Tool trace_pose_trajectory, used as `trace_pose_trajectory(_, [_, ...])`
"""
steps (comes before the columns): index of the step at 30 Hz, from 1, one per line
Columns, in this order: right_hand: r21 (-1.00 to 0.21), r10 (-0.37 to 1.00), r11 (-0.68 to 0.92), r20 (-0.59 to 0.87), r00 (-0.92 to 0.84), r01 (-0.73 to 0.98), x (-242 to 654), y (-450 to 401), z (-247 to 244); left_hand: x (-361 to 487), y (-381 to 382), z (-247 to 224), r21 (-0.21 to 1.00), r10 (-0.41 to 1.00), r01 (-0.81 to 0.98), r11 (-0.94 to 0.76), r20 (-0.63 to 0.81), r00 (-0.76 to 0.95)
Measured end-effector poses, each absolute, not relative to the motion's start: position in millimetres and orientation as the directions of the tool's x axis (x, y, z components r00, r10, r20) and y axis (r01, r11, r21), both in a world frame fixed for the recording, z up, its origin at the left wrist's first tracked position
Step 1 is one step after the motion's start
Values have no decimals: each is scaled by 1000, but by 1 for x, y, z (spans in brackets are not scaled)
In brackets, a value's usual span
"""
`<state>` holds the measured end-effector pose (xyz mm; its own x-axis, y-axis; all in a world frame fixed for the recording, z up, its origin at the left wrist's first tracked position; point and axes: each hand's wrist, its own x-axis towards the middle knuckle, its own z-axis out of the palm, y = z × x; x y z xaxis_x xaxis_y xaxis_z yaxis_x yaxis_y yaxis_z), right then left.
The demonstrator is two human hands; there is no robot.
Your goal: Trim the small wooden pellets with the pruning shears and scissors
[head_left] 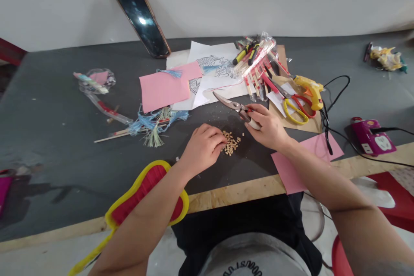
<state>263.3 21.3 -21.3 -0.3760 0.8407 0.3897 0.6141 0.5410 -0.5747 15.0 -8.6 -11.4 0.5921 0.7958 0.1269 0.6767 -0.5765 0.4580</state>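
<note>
On the dark table, a small pile of short tan pieces [230, 145] lies between my hands. My left hand [204, 145] is at the pile's left edge with its fingers bent together; whatever they pinch, if anything, is too small to make out. Held in my right hand [267, 126], to the right of and above the pile, are pruning shears [230, 102] whose blades point up and to the left. The fingers wrap round the pale handle.
Behind lie pink paper [164, 90], printed sheets [216, 88], bagged sticks [258, 69], scissors [296, 110] and a yellow glue gun [308, 88]. Tassels [155, 127] lie left. A phone [142, 21] leans on the wall. A yellow-edged red item [155, 179] is under my left forearm.
</note>
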Motion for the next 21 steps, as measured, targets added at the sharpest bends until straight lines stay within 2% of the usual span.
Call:
trace_pose_trajectory(8, [-564,834,551,391,-389,615,263,21,-20,16,-8,-11,492,824,698,-520,73,562])
trace_pose_trajectory(12, [-576,848,529,363,-385,623,263,20,-19,14,-6,-5,678,858,600,-425,90,505])
trace_pose_trajectory(16, [-570,843,537,376,-384,621,263,20,-18,11,-4,0,870,954,461,-178,37,298])
trace_pose_trajectory(21, [-559,823,567,414,-389,605,263,20,-17,6,-2,-6,970,984,242,2,-45,171])
